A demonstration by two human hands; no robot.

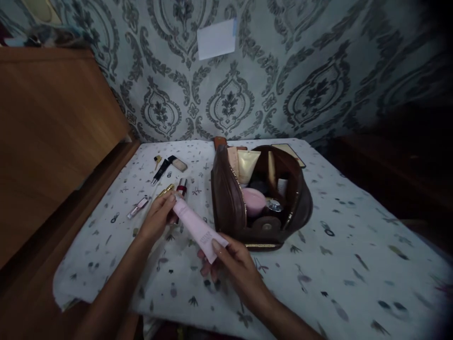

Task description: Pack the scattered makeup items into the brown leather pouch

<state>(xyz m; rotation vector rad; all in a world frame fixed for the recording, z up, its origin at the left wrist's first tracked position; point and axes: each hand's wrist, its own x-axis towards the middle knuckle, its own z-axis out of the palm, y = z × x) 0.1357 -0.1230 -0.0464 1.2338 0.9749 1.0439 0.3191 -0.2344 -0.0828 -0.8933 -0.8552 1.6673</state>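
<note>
A pale pink squeeze tube is held slantwise between my two hands, above the cloth. My left hand pinches its upper left end. Around its wide flat end at the lower right, my right hand is closed, thumb on top. Just right of the tube stands a brown cosmetic bag, unzipped. Inside it are a pink round jar, a cream-coloured tube and a silver-topped item. Behind my left hand lie a dark red and silver tube and a gold stick, both partly hidden.
Left on the patterned cloth lie a lip gloss tube, a black tube, a beige and black bottle and a small gold item. A flat framed item lies behind the bag. A wooden cabinet borders the left.
</note>
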